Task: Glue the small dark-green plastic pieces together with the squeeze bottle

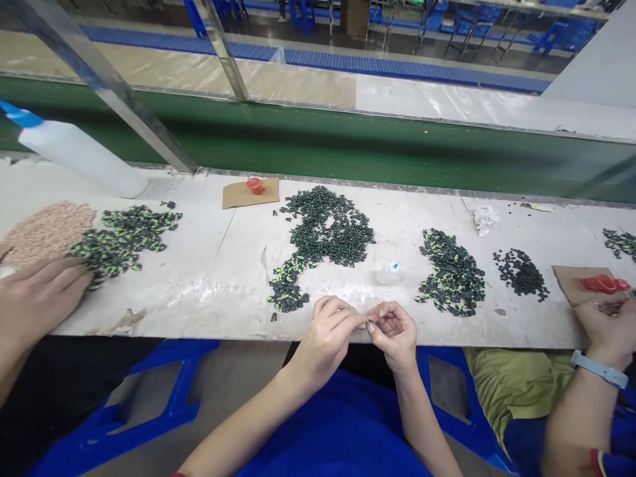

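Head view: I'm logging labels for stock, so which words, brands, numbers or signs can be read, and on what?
None can be read.
Large white bottle: no print visible on the side shown.
Small bottle, held dark piece: too small to tell.

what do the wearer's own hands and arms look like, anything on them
The left hand and right hand are ungloved, and no watch shows on either wrist. The visible forearms are uncovered. Between them is a plain blue garment; a sliver of red by the left arm may be a sleeve edge.
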The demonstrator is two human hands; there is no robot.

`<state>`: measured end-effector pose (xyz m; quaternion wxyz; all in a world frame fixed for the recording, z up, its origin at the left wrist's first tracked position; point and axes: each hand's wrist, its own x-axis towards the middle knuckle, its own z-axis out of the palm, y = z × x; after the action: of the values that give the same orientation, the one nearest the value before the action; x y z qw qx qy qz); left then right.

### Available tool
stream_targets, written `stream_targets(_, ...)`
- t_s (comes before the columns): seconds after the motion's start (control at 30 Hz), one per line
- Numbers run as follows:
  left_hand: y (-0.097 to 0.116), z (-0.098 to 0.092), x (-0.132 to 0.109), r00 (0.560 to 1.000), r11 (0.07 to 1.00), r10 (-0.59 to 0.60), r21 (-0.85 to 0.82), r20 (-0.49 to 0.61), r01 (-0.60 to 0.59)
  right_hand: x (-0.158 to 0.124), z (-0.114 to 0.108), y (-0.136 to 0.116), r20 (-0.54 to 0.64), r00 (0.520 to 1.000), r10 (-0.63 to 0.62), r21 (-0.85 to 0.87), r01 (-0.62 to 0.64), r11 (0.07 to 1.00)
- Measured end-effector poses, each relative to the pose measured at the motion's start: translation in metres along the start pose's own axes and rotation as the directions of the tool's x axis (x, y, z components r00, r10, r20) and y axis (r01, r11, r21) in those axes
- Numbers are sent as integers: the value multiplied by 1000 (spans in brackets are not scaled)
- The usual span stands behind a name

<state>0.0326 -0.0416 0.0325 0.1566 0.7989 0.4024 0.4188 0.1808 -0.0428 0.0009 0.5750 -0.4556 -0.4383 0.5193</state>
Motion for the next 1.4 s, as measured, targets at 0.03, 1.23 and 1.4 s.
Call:
stream_targets(0.03,0,1,-1,1000,1000,-1,-21,26,2,0,-4,-1,24,1000,9,-25,-8,1000)
stream_targets(1.23,-86,-17,24,933,914,-330,297,145,277,53,-29,0,-32,983,-180,-677,111,727)
stream_targets(1.4,-61,-2,17,891,928,-355,-6,282,372,41,-29,-8,-92,994,-57,-427,12,904)
